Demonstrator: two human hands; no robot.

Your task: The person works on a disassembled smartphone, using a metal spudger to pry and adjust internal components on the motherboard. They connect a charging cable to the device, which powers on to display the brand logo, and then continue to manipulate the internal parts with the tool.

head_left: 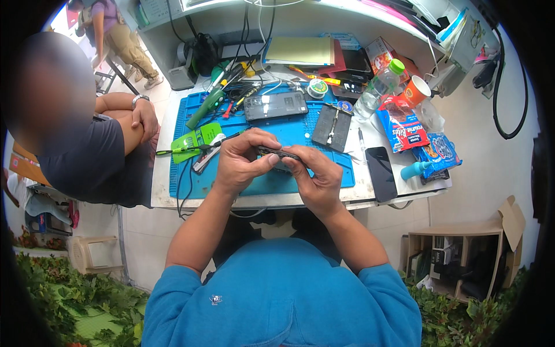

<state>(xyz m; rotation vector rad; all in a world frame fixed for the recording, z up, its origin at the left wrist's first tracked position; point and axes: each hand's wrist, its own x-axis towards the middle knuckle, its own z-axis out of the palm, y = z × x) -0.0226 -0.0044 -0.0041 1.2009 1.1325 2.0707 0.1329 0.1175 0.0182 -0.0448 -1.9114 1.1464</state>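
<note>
Both of my hands are raised over the blue work mat (202, 184) and hold a dark phone (278, 152) between them, seen nearly edge-on. My left hand (247, 159) grips its left end, thumb against fingers. At the other end, my right hand (315, 175) pinches it the same way. The side of the phone turned away is hidden. Just beyond my hands lies an opened phone housing (276, 106), dark and flat on the mat. To its right rests a dark grey holder (332, 128) with a metal bar across it.
Left of my hands lie a green pouch (193, 141), tweezers and a green-handled tool (206, 107). On the right are a black phone (381, 173), snack bags (403, 124), a bottle (376, 92), a paper cup (416, 91) and a teal dropper bottle (415, 170). A person (87, 139) sits at left.
</note>
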